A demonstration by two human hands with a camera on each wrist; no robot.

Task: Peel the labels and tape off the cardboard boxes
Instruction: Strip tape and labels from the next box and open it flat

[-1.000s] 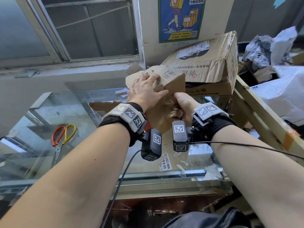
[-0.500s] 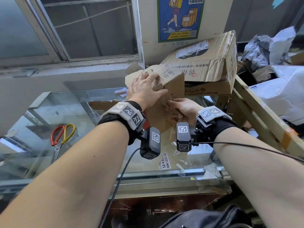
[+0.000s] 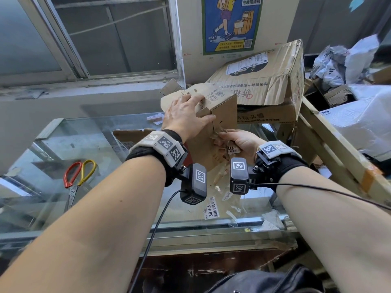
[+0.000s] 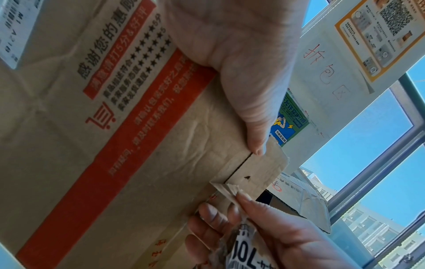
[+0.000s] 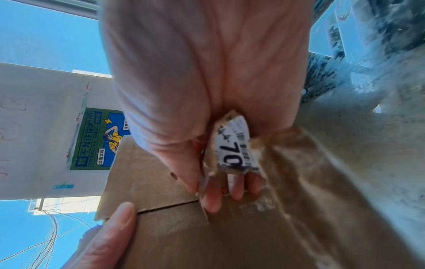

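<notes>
Two hands are working the box (image 3: 224, 111) above the bench (image 3: 84, 140): my left hand (image 3: 186, 117) is gripping its corner, the fingers (image 4: 260, 209) of my right hand (image 3: 241, 142) are pinching the tape strip (image 4: 226, 190) and holding a wadded label (image 5: 236, 145). I'm favouring a slow pull along the seam.

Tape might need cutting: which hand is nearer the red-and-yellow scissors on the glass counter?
Left. The left hand grips the small box, up and right of the scissors; the right hand pinches tape farther right.
</notes>
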